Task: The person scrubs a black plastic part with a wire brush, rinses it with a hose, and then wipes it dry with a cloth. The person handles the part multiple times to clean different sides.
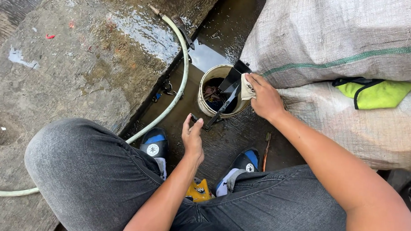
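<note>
wiping with a soft rag (247, 88), a stiff, wet, likely slippery black part (225, 97) is steadied over the bucket (205, 105): right hand (265, 99) closed on rag, left hand (192, 137) pinching its lower end.

Dark grey jeans (95, 170) meet black sneakers (153, 144) with blue tongues and white round patches. The bucket (206, 101) is cream, the hose (182, 67) pale greenish-white. Woven sacks (341, 38) are off-white with a green stripe; on them lies a neon yellow-green cloth (380, 93) edged in black. The right hand (265, 99) grips a beige rag (247, 89) against a black part (228, 91).
</note>
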